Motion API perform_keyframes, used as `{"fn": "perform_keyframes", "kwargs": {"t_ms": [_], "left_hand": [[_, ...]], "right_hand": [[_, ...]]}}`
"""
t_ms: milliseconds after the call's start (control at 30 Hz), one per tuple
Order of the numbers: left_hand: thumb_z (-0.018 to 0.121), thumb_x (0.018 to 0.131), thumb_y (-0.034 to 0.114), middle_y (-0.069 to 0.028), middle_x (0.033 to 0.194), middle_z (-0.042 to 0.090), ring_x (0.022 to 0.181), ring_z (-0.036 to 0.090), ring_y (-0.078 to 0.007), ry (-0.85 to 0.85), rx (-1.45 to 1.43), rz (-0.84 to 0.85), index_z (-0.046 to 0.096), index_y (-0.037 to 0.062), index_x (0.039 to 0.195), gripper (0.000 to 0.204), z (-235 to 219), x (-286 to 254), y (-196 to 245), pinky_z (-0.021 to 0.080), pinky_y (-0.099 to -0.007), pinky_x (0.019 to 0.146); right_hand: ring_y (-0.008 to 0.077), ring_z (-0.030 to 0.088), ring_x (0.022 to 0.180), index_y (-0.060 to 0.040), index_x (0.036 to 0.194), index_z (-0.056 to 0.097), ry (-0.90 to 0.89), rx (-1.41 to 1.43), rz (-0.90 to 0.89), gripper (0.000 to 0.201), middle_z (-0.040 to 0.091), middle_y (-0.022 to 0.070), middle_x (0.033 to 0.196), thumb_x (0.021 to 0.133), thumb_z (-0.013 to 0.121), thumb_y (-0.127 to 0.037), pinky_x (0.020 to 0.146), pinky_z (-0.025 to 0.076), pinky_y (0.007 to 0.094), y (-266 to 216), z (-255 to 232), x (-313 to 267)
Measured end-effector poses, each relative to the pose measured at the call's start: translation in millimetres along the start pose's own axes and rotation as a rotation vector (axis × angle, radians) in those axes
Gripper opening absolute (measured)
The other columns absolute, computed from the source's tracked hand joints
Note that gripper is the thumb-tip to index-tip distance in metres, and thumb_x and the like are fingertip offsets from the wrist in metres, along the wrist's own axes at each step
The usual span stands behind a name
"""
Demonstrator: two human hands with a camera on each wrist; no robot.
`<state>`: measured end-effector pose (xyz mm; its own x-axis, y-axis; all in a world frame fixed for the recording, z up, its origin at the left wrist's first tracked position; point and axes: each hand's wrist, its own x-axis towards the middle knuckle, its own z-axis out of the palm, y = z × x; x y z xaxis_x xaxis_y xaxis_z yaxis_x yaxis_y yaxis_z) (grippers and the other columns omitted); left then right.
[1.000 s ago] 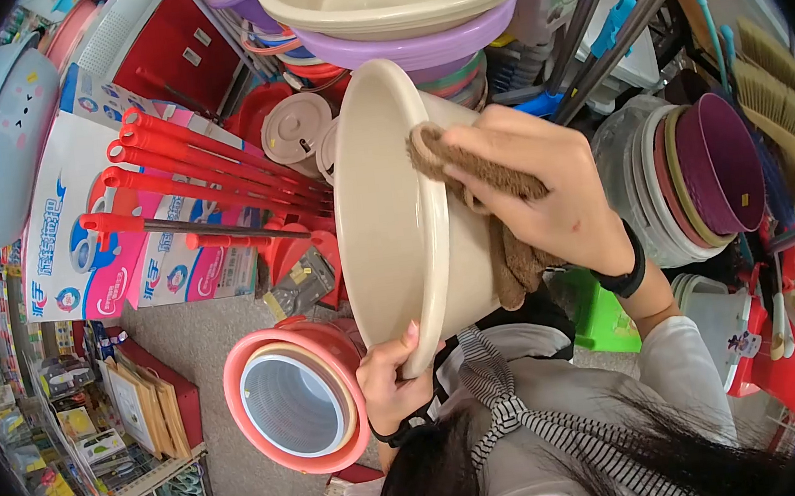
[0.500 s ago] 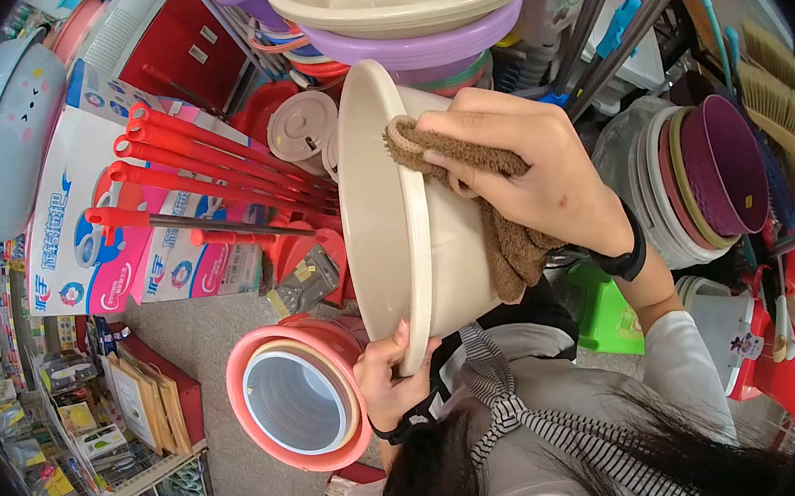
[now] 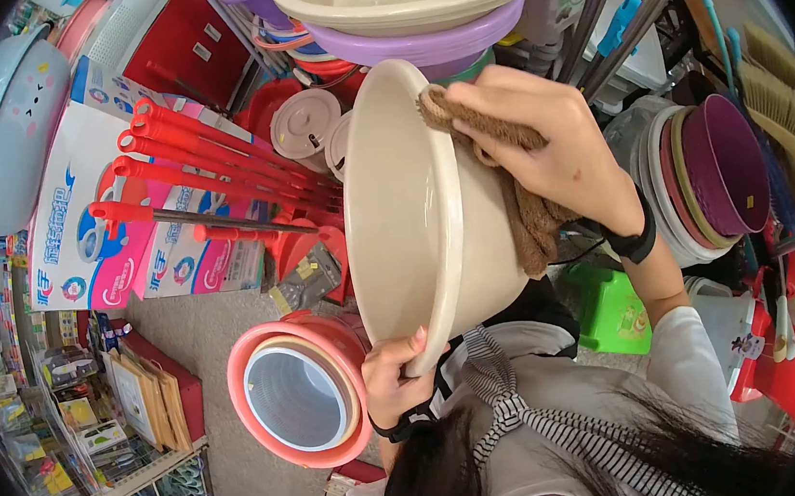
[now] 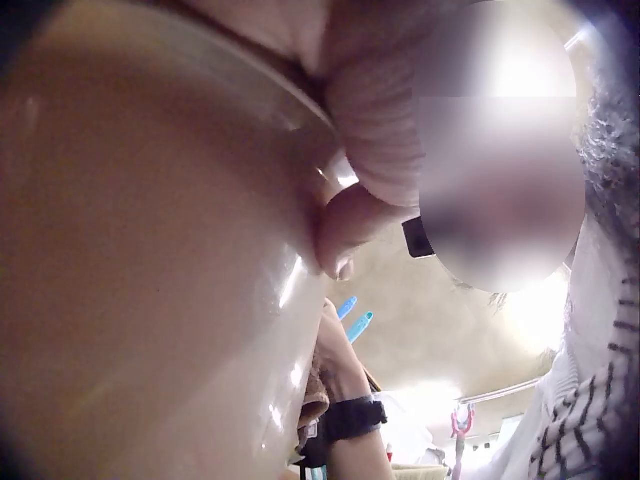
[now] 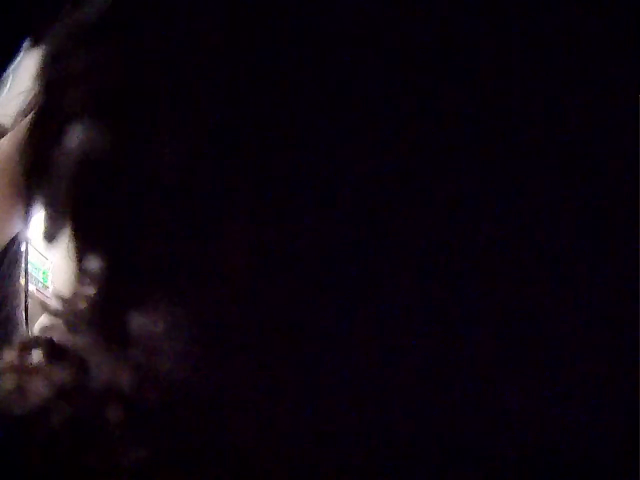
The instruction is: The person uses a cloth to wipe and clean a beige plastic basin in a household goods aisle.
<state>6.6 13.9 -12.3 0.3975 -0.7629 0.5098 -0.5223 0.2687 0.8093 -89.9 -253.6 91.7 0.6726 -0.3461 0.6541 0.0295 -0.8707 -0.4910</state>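
Observation:
A cream plastic basin [image 3: 403,209] is held up on its side in the head view, its open mouth facing left. My left hand [image 3: 397,379] grips the rim at the lower end, thumb over the edge. With my right hand [image 3: 557,149] I pinch a folded brown cloth [image 3: 491,122] against the outside of the basin near its upper rim; the rest of the cloth hangs down along the wall. In the left wrist view the basin's glossy wall [image 4: 150,260] fills the left side, with left-hand fingers [image 4: 350,230] at its edge. Cloth covers nearly all of the right wrist view.
More basins [image 3: 412,14] are stacked ahead. Red-handled poles [image 3: 215,170] lean by white-and-pink boxes [image 3: 74,214] on the left. Nested pink and white buckets [image 3: 249,360] stand on the floor below. At the right are a purple bin stack [image 3: 727,160] and a green stool [image 3: 607,308].
The cloth and right hand first slid left with the basin, then moved back right and slightly up along the rim. The basin has turned a little, showing more of its inside. The left hand keeps its grip.

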Motion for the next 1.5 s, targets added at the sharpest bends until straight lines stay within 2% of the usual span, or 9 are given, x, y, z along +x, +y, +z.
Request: {"fn": "perform_keyframes", "kwargs": {"t_ms": [67,133,333,467,700,1167,1333,1367,1500], "left_hand": [[0.078,0.079,-0.006,-0.0141,0.077,0.070,0.063,0.064,-0.0096,-0.022,0.022,0.062,0.054,-0.0008,0.108,0.038,-1,1,-1,0.047,-0.0231,0.054],[0.069,0.077,-0.014,-0.0148,0.074,0.071,0.066,0.073,-0.0221,0.007,-0.065,0.022,0.060,0.0000,0.107,0.035,-5,-1,-2,0.055,-0.0295,0.055],[0.070,0.076,-0.014,-0.0154,0.073,0.071,0.063,0.072,-0.0221,0.084,-0.118,-0.065,0.059,0.0000,0.108,0.037,-5,-14,-13,0.054,-0.0298,0.053],[0.069,0.076,-0.014,-0.0162,0.073,0.070,0.062,0.072,-0.0219,0.065,-0.097,-0.064,0.059,-0.0003,0.108,0.036,-10,-13,-11,0.054,-0.0299,0.053],[0.073,0.079,-0.011,-0.0151,0.071,0.066,0.056,0.064,-0.0176,0.009,-0.212,0.045,0.057,0.0008,0.112,0.039,-13,-14,-19,0.051,-0.0309,0.047],[0.073,0.071,-0.017,-0.0135,0.062,0.063,0.049,0.061,-0.0186,0.045,-0.158,0.183,0.058,0.0003,0.109,0.045,0,-1,-19,0.045,-0.0308,0.044],[0.075,0.066,-0.011,-0.0105,0.061,0.064,0.054,0.064,-0.0257,-0.168,-0.211,0.218,0.062,0.0008,0.105,0.042,2,18,-24,0.053,-0.0403,0.058],[0.077,0.065,-0.006,-0.0122,0.072,0.069,0.066,0.067,-0.0297,-0.228,-0.129,0.108,0.064,0.0016,0.104,0.041,1,17,-22,0.054,-0.0430,0.072],[0.077,0.071,0.002,-0.0169,0.105,0.071,0.094,0.071,-0.0325,-0.213,0.135,0.066,0.057,0.0040,0.121,0.053,13,31,-7,0.055,-0.0419,0.085]], "right_hand": [[0.0316,0.061,0.071,-0.0054,0.113,0.065,-0.005,-0.018,-0.044,0.037,0.060,0.0096,0.083,0.076,0.069,-0.003,0.060,0.049,0.0356,-3,-4,-3],[0.0315,0.060,0.071,-0.0059,0.113,0.065,-0.112,0.049,-0.009,0.036,0.059,0.0098,0.082,0.077,0.069,-0.003,0.060,0.049,0.0354,-8,-8,-6],[0.0189,0.054,0.061,-0.0096,0.103,0.069,-0.286,0.028,-0.313,0.028,0.051,0.0015,0.074,0.075,0.069,-0.013,0.051,0.044,0.0301,-49,-5,-25],[0.0168,0.052,0.060,-0.0114,0.102,0.069,-0.216,-0.011,-0.310,0.027,0.049,0.0001,0.073,0.075,0.068,-0.015,0.050,0.044,0.0287,-43,-6,-17],[0.0316,0.061,0.074,-0.0104,0.116,0.063,-0.138,-0.044,-0.130,0.038,0.059,0.0071,0.089,0.079,0.068,-0.009,0.060,0.050,0.0371,4,-8,5],[0.0241,0.061,0.068,-0.0107,0.104,0.067,-0.001,-0.152,-0.259,0.036,0.058,0.0036,0.085,0.069,0.076,-0.010,0.056,0.049,0.0335,-2,-5,9],[0.0226,0.060,0.065,-0.0020,0.091,0.069,0.031,-0.296,-0.446,0.041,0.059,0.0069,0.080,0.053,0.082,-0.014,0.052,0.047,0.0306,-15,-28,4],[0.0208,0.059,0.063,-0.0028,0.085,0.069,0.043,-0.299,-0.461,0.037,0.059,0.0066,0.077,0.052,0.080,-0.015,0.050,0.045,0.0301,-20,-30,2],[0.0195,0.057,0.063,-0.0044,0.081,0.068,0.066,-0.368,-0.638,0.032,0.056,0.0040,0.076,0.051,0.077,-0.012,0.049,0.042,0.0285,-33,-15,-17]]}}
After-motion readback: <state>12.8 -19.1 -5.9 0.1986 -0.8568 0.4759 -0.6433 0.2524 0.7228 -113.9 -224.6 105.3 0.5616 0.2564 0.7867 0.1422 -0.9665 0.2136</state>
